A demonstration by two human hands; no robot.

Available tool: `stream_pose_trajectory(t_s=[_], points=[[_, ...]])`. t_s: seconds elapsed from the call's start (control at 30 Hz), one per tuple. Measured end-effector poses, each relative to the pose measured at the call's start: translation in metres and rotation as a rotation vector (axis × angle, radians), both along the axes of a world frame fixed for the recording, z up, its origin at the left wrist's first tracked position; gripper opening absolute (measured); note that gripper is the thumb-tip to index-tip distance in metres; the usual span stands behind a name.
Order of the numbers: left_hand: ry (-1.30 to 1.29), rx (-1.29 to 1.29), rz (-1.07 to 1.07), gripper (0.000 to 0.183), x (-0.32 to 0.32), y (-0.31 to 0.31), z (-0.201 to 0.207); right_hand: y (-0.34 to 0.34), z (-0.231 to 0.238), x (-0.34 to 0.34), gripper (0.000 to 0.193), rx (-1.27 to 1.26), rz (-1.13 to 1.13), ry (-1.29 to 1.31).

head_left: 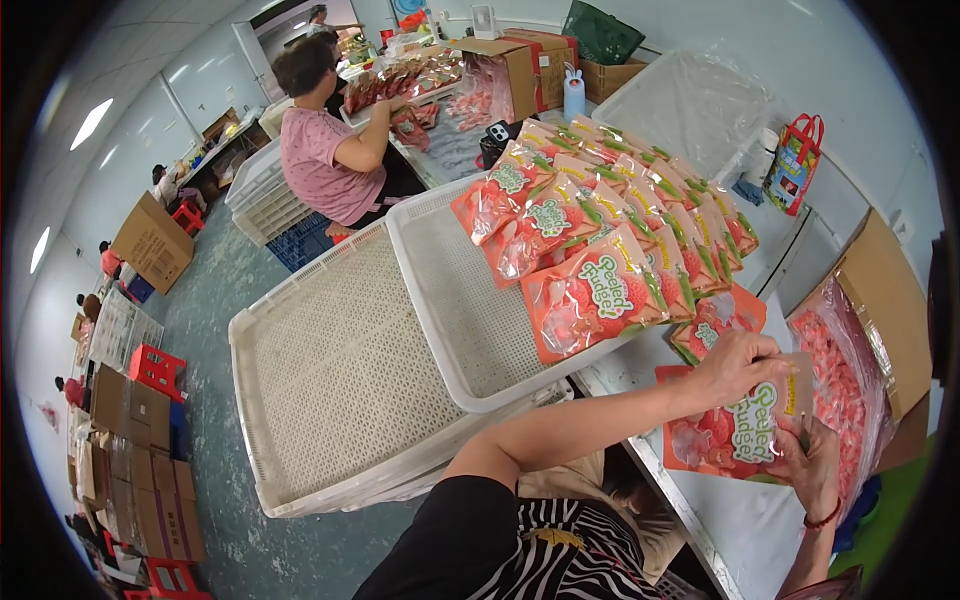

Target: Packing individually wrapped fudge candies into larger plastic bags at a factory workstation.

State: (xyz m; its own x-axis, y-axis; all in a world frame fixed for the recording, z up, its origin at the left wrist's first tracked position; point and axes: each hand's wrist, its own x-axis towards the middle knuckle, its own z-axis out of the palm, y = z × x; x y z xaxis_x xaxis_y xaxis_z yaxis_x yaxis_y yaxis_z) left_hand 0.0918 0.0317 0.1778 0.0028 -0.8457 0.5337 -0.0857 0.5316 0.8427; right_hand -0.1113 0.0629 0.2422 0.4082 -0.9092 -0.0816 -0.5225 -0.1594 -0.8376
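Observation:
A red-and-pink candy pouch (700, 440) with a printed front lies face up over the near table, between my two hands. Bent over its upper edge, my left hand (735, 375) has its fingers closed near the top corner. My right hand (815, 465), with a red band at the wrist, grips the side of the pouch, its thumb on the front. Just beyond my left hand another pouch (725, 312) lies on the table. To my right stands an open carton (880, 330) lined with plastic and filled with small pink-red wrapped pieces (828, 365).
Rows of filled pouches (600, 290) overlap in a white perforated tray (470, 330) left of the table. A second white tray (340, 370) adjoins it. A co-worker (325, 150) in pink sits beyond, handling pouches. A colourful bag (795, 165) stands by the wall.

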Motion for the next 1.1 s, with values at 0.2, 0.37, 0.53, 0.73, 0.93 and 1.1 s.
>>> stream_pose_trajectory(t_s=[0.2, 0.37, 0.53, 0.73, 0.93, 1.1], points=[[-0.042, -0.075, 0.142, 0.042, 0.021, 0.002, 0.010, -0.011, 0.027, 0.013, 0.011, -0.103, 0.057, 0.231], [-0.443, -0.229, 0.211, 0.121, 0.026, 0.044, 0.005, -0.034, 0.034, 0.027, 0.030, -0.166, -0.037, -0.359], [-0.250, -0.203, 0.214, 0.122, 0.040, 0.034, -0.010, -0.042, 0.058, 0.103, 0.032, 0.035, 0.116, -0.298], [-0.166, -0.291, 0.493, 0.102, 0.111, 0.037, 0.003, -0.035, 0.055, 0.179, 0.033, 0.176, 0.203, -0.565], [0.022, -0.029, 0.973, 0.062, 0.234, 0.036, -0.013, -0.038, 0.027, 0.174, 0.039, 0.125, 0.427, -0.556], [-0.464, -0.096, 1.434, 0.064, 0.374, 0.016, -0.092, -0.052, -0.032, 0.121, 0.029, 0.234, 0.187, -0.415]])
